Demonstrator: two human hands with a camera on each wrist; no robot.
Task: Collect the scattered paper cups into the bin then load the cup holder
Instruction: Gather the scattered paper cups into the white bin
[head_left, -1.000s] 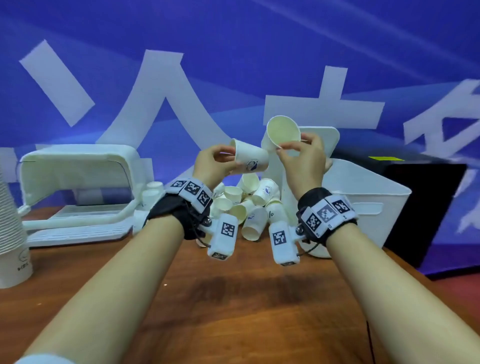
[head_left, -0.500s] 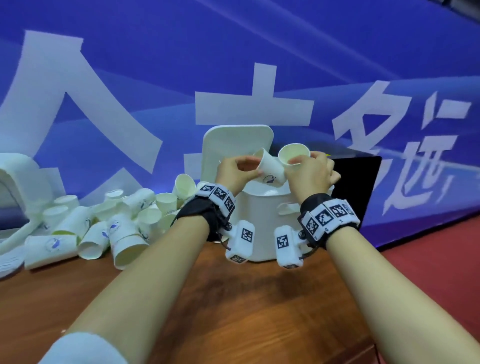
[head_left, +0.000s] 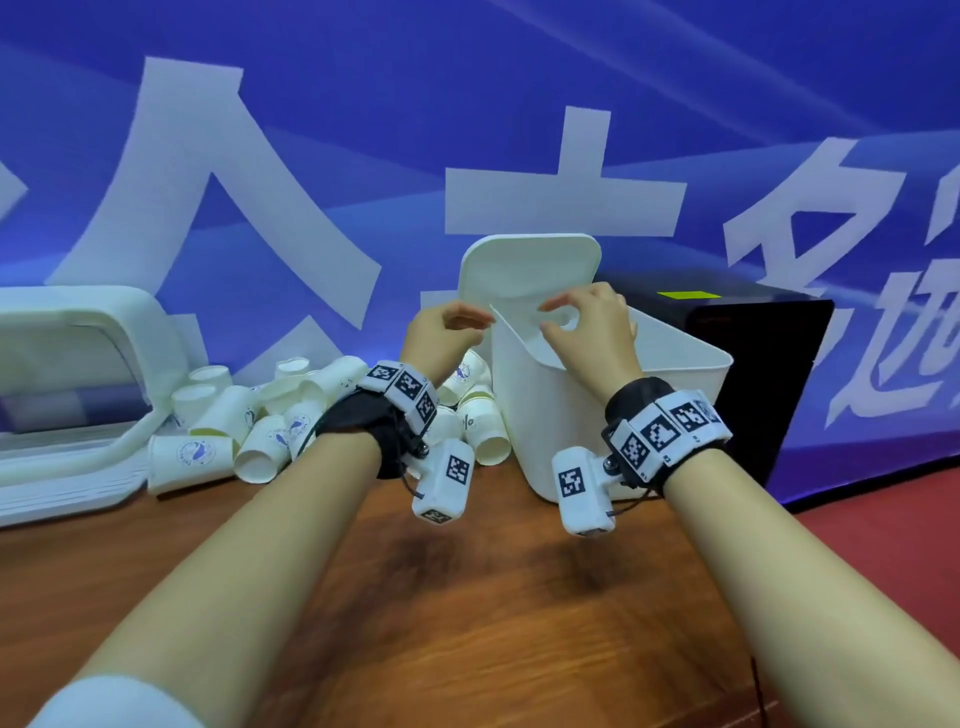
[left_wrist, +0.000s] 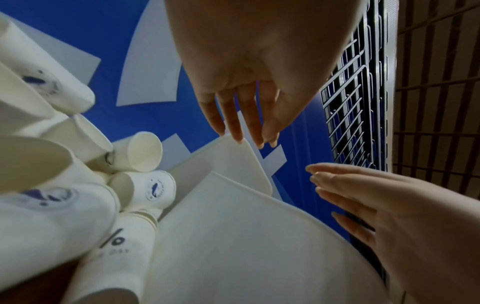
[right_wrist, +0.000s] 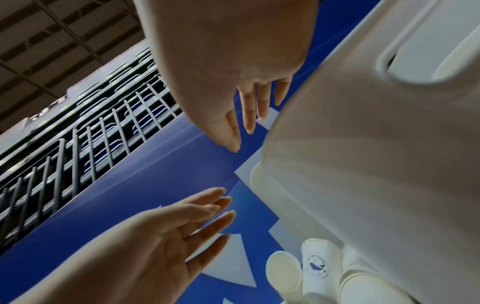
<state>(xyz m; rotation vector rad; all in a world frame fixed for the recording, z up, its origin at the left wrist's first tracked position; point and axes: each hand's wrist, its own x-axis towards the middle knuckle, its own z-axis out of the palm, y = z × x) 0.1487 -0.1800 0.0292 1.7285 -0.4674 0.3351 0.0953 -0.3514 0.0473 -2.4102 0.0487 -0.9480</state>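
Observation:
A white plastic bin (head_left: 597, 426) stands on the wooden table with its lid (head_left: 530, 265) raised behind it. My left hand (head_left: 457, 325) hovers at the bin's left rim and my right hand (head_left: 571, 314) is over its opening. Neither holds anything. The left wrist view shows my left hand (left_wrist: 246, 139) with straight fingers above the bin (left_wrist: 233, 236). In the right wrist view my right hand (right_wrist: 244, 131) is just as bare beside the bin (right_wrist: 363, 164). A heap of white paper cups (head_left: 260, 421) lies left of the bin. What is inside the bin is hidden.
A white moulded stand (head_left: 78, 358) sits at the far left on the table (head_left: 467, 597). A black box (head_left: 763, 374) stands right behind the bin. The table ends at the right over red floor (head_left: 883, 519). A blue banner backs everything.
Each hand carried one paper cup to the right, over the bin. Now both cups are gone from my fingers and both hands are open above the bin.

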